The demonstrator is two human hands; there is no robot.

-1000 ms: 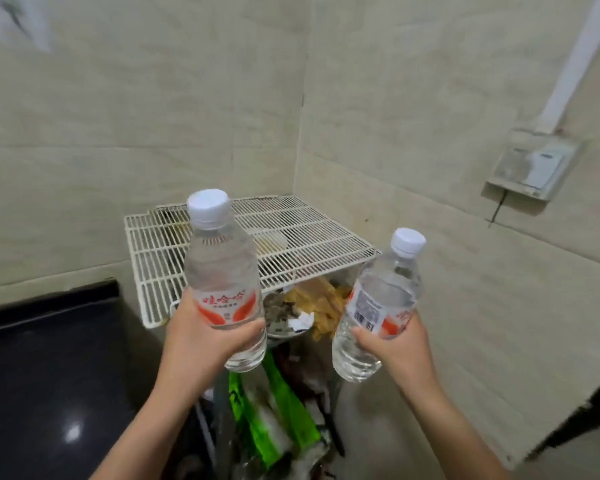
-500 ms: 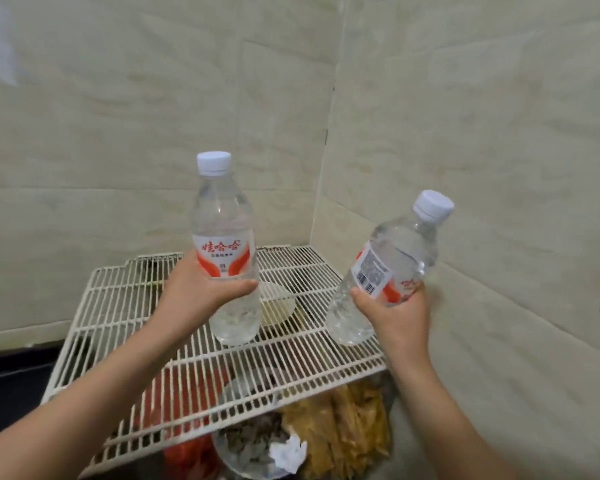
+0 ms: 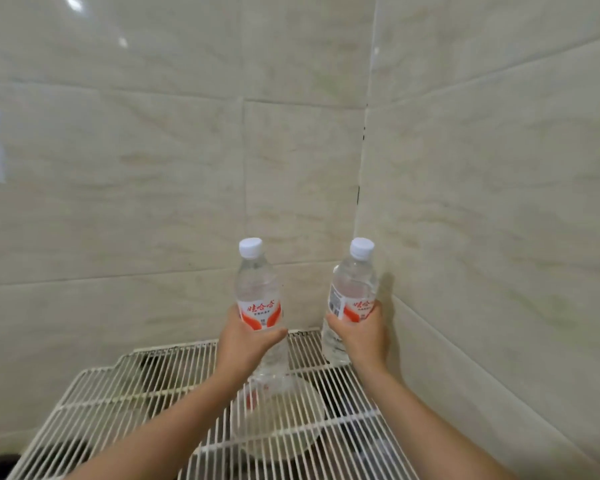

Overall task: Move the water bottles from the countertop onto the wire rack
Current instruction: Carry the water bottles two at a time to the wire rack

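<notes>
I hold two clear water bottles with white caps and red-and-white labels, both upright over the back of the white wire rack point(image 3: 146, 382). My left hand point(image 3: 245, 344) grips the left bottle point(image 3: 258, 289) around its label; its base is at or just above the rack wires. My right hand point(image 3: 362, 336) grips the right bottle point(image 3: 352, 285) near the corner of the tiled walls; its base is close to the rack's far edge, and I cannot tell whether it touches.
A clear round bowl or lid point(image 3: 278, 424) lies under the rack wires below my left hand. Beige tiled walls point(image 3: 153, 168) meet in a corner right behind the bottles. Dark items show beneath the rack.
Both hands carried the bottles forward over the rack toward the wall corner. The right bottle went from tilted to upright. The view has moved closer.
</notes>
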